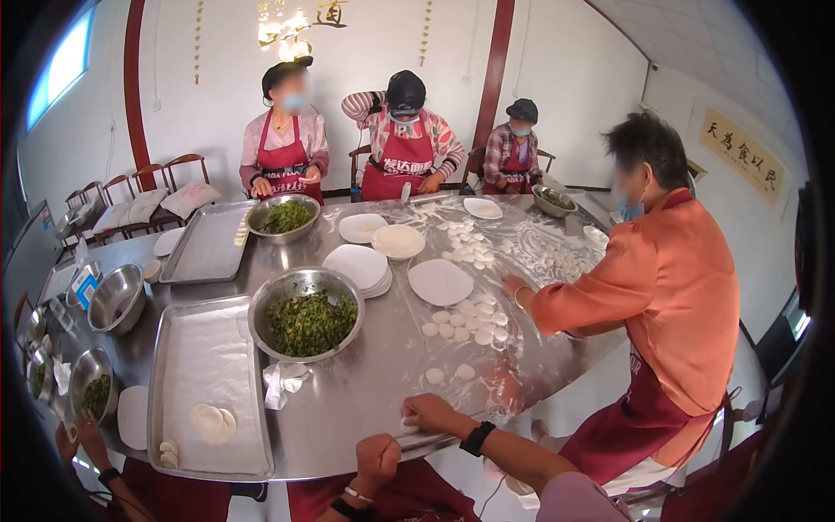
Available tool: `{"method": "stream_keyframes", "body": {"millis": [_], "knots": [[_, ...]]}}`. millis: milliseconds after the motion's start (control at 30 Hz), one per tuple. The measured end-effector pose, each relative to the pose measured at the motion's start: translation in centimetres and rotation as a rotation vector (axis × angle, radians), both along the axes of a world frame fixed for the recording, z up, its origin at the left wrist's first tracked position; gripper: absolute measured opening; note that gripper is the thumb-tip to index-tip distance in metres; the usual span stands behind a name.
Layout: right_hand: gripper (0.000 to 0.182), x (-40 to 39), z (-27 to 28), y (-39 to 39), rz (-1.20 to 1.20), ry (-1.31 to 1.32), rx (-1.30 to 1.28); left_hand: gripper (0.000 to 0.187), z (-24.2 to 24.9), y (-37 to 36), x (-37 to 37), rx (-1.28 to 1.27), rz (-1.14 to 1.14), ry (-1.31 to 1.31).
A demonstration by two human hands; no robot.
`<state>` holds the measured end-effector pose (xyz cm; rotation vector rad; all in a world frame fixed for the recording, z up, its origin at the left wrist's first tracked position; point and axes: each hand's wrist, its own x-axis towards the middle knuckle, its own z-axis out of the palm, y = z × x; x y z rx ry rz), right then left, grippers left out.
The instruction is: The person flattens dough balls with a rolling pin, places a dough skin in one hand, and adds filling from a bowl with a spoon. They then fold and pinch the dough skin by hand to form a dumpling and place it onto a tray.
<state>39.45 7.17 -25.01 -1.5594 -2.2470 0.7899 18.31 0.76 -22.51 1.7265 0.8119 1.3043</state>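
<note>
At the near edge of the steel table, my right hand (428, 411) is closed, knuckles up, over a small pale piece of dough (408, 426) that is mostly hidden under its fingers. My left hand (377, 459) forms a fist just past the table edge; what is inside it, if anything, is hidden. Two flattened dough rounds (448, 374) lie beyond my right hand, and a cluster of similar dough pieces (470, 320) sits farther up on the floured surface.
Left of my hands are a large bowl of chopped green filling (309, 322), a crumpled tissue (283, 383) and a metal tray (209, 365) with stacked wrappers. White plates (441, 283) stand mid-table. A person in orange (670, 278) works at right; others sit opposite and at lower left.
</note>
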Motion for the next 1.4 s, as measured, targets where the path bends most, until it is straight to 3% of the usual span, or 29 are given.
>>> {"method": "stream_keyframes", "body": {"millis": [233,333,467,667,767,867,967,1067,1167,1267,1367,1400], "knots": [[0.02,0.2,-0.5,0.5,0.054,-0.016,-0.021,0.021,3.5,2.2,1.3,0.192,0.042,0.026],[0.022,1.0,-0.6,1.8,0.021,0.055,-0.023,0.021,0.5,6.5,1.5,-0.116,0.057,-0.135],[0.024,1.0,-0.6,2.4,0.01,0.038,-0.071,0.02,0.9,6.8,1.4,-0.022,0.079,-0.09],[0.026,-0.7,1.0,0.5,0.145,-0.017,-0.182,0.018,-0.2,0.9,-0.3,0.183,-0.012,0.016],[0.025,-0.6,0.8,0.4,0.123,-0.036,-0.162,0.02,-0.6,-1.9,0.2,0.411,0.055,0.034],[0.022,-0.3,0.6,0.4,0.061,-0.012,-0.098,0.019,0.6,-2.1,0.0,0.352,0.022,-0.008],[0.023,0.0,-0.4,0.8,0.091,-0.044,-0.02,0.017,-2.1,2.8,0.0,0.08,-0.002,-0.07],[0.025,0.2,-1.1,2.0,0.08,-0.046,0.002,0.018,0.8,5.9,0.8,-0.05,0.084,-0.079],[0.025,0.4,-1.7,2.3,0.098,-0.027,0.012,0.024,0.2,5.6,0.8,-0.01,0.104,-0.055],[0.026,-0.1,-0.7,1.5,0.15,-0.045,-0.004,0.024,-1.0,2.5,-0.2,0.132,0.019,-0.01],[0.027,-0.1,-0.6,1.4,0.129,-0.011,-0.057,0.019,-0.4,-1.7,0.2,0.406,0.073,-0.025],[0.027,-0.1,-0.6,1.5,0.109,0.011,-0.076,0.019,0.0,-2.0,-0.1,0.38,0.033,-0.028]]}}
